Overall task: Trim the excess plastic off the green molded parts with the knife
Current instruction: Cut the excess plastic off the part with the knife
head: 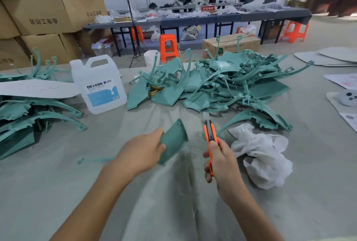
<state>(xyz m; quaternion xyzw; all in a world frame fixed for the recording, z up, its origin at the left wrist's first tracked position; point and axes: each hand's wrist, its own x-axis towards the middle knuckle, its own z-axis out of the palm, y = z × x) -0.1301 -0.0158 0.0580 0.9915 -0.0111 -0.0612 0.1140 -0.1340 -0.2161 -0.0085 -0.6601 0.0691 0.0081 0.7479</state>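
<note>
A teal-green molded part, flat and flaring wider at its far end, is held tilted up off the surface by the left hand. Just beside it, not touching, the orange-and-black knife points away with its blade out, gripped in the right hand. A tangled heap of green parts lies beyond, and another stack at far left.

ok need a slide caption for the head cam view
Left hand holds a green molded part while the right hand grips an orange knife beside it, pile of green parts behind.
</note>
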